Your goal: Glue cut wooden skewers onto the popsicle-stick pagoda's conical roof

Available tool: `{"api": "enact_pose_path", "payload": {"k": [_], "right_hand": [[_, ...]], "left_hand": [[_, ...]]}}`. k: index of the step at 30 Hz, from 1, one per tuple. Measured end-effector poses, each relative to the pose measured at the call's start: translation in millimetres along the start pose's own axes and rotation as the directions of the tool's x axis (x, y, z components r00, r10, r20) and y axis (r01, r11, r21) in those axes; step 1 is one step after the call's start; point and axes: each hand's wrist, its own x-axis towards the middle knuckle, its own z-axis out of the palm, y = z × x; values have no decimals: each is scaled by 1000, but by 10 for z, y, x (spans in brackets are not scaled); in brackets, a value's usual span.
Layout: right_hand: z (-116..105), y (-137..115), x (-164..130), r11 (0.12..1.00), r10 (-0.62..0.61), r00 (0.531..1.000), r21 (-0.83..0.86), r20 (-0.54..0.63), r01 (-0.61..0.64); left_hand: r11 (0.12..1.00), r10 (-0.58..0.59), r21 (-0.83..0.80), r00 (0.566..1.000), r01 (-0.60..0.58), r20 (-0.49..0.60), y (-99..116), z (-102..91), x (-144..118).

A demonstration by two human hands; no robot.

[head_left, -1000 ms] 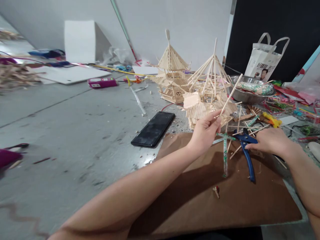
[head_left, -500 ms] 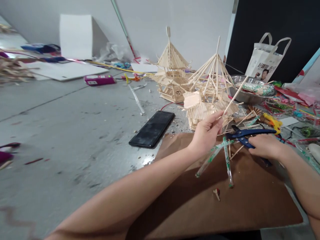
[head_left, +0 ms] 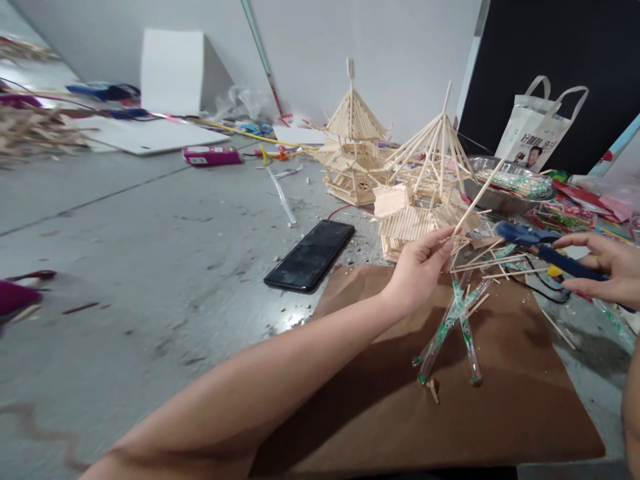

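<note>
Our left hand (head_left: 423, 267) pinches a thin wooden stick (head_left: 477, 197) slanting up beside the stick pagoda model (head_left: 425, 193); a stray swing could knock it. Our right hand (head_left: 607, 270) loosely grips blue-handled cutters (head_left: 543, 247), lifted off the brown cardboard (head_left: 450, 413) since a second ago.
</note>
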Motion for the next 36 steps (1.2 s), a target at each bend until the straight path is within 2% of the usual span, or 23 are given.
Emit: {"api": "enact_pose_path", "payload": {"k": [3,5,9,15,19,21,23,26,29,33,36], "right_hand": [[55,-26,0,975,-41,999,218,16,36],[133,-45,33,937,-77,997,338,-32,83],[305,-71,100,798,-193,981,583,13,149],[563,-105,109,666,-296,954,727,55,165],[782,-136,101,555,-334,940,791,-72,258],[887,-141,95,563,-325,937,769,-132,304],[982,-137,82,606,-282,948,738,-149,297],[1109,-134,61,673,-187,977,712,-101,202],[1218,-194,46,692,-150,986,705,-71,156],[1320,-406,29,623,-242,969,758,-46,192],[1332,-530,14,559,-290,956,805,-35,199]], "left_hand": [[1000,-4,-30,1000,4,-2,11,10,-6],[999,-8,-45,1000,8,0,17,16,-10],[999,0,-35,1000,-1,-12,41,22,-17],[999,39,39,997,-36,-73,76,42,-53],[999,-29,-30,998,28,-50,27,94,-115],[998,-46,-56,998,43,-54,-7,113,-140],[997,-48,-71,996,42,-78,-32,125,-154],[995,-46,-89,993,36,-111,-50,133,-160],[995,-40,-93,992,28,-124,-69,138,-166],[999,-23,-49,995,18,-98,-130,144,-194],[999,50,23,996,-49,-77,-184,145,-209]]}}
